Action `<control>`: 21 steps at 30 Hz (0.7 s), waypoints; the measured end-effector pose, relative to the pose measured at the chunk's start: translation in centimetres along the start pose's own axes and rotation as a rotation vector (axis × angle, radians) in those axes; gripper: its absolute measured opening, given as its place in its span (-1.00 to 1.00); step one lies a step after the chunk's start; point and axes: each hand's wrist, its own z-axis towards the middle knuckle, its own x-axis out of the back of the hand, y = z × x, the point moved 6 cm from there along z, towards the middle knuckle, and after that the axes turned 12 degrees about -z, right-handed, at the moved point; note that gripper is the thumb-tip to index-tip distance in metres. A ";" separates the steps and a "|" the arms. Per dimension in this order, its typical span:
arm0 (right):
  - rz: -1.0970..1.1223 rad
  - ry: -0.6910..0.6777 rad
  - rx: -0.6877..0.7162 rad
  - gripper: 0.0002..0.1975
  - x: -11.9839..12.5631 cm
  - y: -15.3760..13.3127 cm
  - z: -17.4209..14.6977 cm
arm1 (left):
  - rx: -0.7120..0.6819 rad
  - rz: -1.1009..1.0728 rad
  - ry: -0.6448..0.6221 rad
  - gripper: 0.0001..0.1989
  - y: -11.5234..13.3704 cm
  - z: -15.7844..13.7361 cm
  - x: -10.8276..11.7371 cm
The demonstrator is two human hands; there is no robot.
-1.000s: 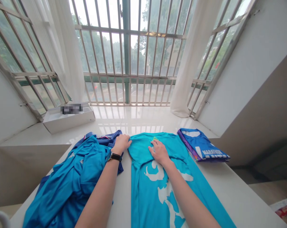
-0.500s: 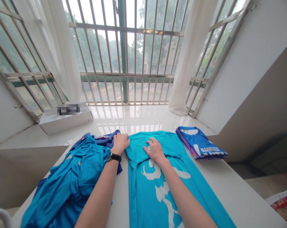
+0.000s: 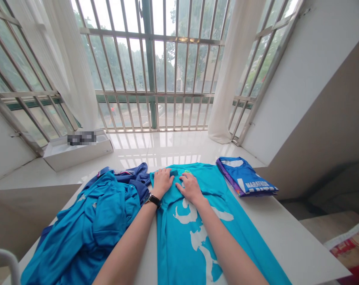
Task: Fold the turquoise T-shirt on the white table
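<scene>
A turquoise T-shirt (image 3: 179, 237) with white brush-like print lies lengthwise in front of me, its collar end toward the window. My left hand (image 3: 162, 183), with a black-banded watch on the wrist, is at the shirt's upper left. Its fingers are closed on a small darker flap of the fabric, turned inward over the shirt. Close beside it, my right hand (image 3: 190, 186) rests on the upper middle, fingers spread and slightly bent, pressing the cloth. Creases run across the fabric below both hands.
A heap of crumpled blue clothes (image 3: 87, 221) lies on the left of the white table (image 3: 304, 249). Folded blue and purple shirts (image 3: 245, 178) are stacked at right. A white box (image 3: 78, 154) stands on the sill before the barred window. A red-and-tan bag (image 3: 348, 249) sits lower right.
My left hand has moved right from the shirt's left edge, bringing a flap of fabric inward near my right hand. My right hand stays pressed on the shirt. The view has shifted slightly.
</scene>
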 end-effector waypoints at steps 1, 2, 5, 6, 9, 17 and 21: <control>0.009 0.002 0.009 -0.71 0.0 0.0 0.0 | -0.002 -0.015 -0.006 -0.63 -0.1 0.1 -0.1; 0.019 0.003 0.020 -0.71 0.0 -0.1 0.0 | -0.008 -0.027 -0.014 -0.63 -0.2 0.2 -0.2; 0.038 -0.003 0.043 -0.72 0.0 -0.2 0.0 | -0.039 -0.073 -0.034 -0.61 -0.2 0.5 -0.4; 0.040 -0.005 0.039 -0.70 0.1 -0.2 0.0 | -0.052 -0.092 -0.044 -0.60 -0.2 0.5 -0.4; 0.063 -0.012 -0.009 -0.51 0.4 0.0 0.0 | -0.091 -0.156 -0.086 -0.66 -0.1 0.7 -0.3; 0.326 -0.020 -0.135 -0.40 0.4 0.1 0.2 | -0.152 -0.267 -0.111 -0.77 0.7 1.3 2.0; 0.358 -0.044 -0.166 -0.72 0.4 0.0 0.4 | -0.069 -0.101 -0.138 -0.72 0.3 1.2 2.2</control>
